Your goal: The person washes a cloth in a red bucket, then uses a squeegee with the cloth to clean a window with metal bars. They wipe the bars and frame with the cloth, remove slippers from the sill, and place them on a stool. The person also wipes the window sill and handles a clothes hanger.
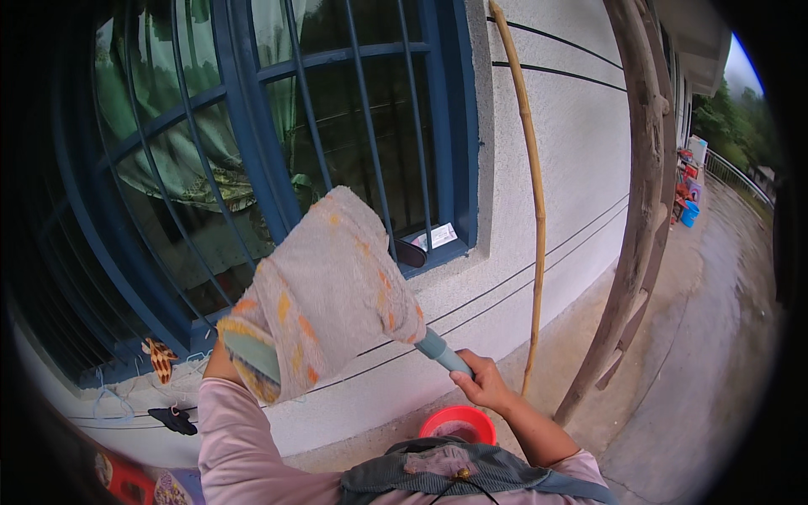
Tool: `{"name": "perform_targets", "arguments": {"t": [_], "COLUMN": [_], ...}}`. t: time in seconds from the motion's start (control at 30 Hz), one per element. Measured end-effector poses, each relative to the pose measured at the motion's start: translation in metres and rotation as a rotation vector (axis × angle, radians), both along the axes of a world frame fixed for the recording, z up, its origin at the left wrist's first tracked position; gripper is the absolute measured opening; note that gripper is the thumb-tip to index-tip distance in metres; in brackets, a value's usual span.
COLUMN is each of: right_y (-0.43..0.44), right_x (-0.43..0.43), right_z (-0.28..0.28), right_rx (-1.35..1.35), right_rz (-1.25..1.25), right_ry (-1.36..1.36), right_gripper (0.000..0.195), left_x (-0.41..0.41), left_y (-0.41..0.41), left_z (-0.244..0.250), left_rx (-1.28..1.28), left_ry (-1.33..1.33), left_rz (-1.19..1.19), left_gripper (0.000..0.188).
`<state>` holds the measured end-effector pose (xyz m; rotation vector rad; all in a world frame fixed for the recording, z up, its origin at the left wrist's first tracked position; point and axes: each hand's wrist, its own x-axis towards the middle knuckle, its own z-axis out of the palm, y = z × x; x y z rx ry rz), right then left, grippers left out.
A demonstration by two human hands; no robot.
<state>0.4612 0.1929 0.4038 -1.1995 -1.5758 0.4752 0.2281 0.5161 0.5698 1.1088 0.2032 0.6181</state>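
My right hand grips the grey-green handle of a brush or squeegee-like cleaning tool, held up in front of the window. Draped and wrapped around its head is a pale towel with orange and yellow marks. At the towel's left end, a light green plastic edge and dark bristles show inside the folds. My left forearm goes up behind the towel, which hides my left hand, so its grip is out of sight. Behind the towel stands a blue-framed window with vertical metal bars.
A red basin with liquid stands on the ground by the wall. A bamboo pole and a wooden ladder lean to the right. A dark object and a white packet lie on the sill. Hangers hang at left.
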Motion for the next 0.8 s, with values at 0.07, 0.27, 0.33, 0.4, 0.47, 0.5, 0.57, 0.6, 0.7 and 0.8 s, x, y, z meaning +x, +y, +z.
{"name": "perform_targets", "arguments": {"t": [0.07,0.27,0.33,0.4,0.47,0.5,0.57,0.6,0.7,0.8], "right_y": [0.030,0.155,0.179,0.200,0.209,0.214,0.221,0.228,0.242,0.252], "right_x": [0.009,0.003,-0.009,-0.034,-0.050,-0.055,-0.070,-0.075,-0.096,-0.103], "right_z": [0.010,0.048,0.059,0.065,0.066,0.064,0.067,0.064,0.074,0.081], "right_rx": [0.035,0.110,0.134,0.149,0.162,0.159,0.149,0.157,0.168,0.182], "right_rz": [-0.079,-0.083,-0.093,-0.126,-0.218,-0.256,-0.285,-0.289,-0.227,-0.175], "right_ry": [0.041,0.257,0.275,0.277,0.251,0.245,0.295,0.329,0.460,0.547], "right_gripper": [0.021,0.023,0.023,0.027,0.026,0.026,0.027,0.027,0.025,0.021], "left_x": [0.037,0.062,0.068,0.063,0.069,0.071,0.068,0.066,0.058,0.053], "left_y": [-0.005,-0.007,-0.010,-0.004,-0.012,-0.020,-0.030,-0.028,-0.014,-0.011], "left_z": [-0.013,-0.015,-0.010,-0.018,-0.026,-0.027,-0.028,-0.030,-0.037,-0.045], "left_rx": [-0.002,0.170,0.218,0.282,0.369,0.378,0.398,0.421,0.492,0.469], "left_ry": [-0.095,-0.246,-0.201,-0.143,-0.088,-0.060,-0.003,-0.019,0.022,-0.008], "left_rz": [-0.014,0.020,0.060,0.129,0.168,0.192,0.254,0.238,0.242,0.297], "left_gripper": [0.056,0.060,0.063,0.062,0.060,0.057,0.053,0.048,0.049,0.050]}}
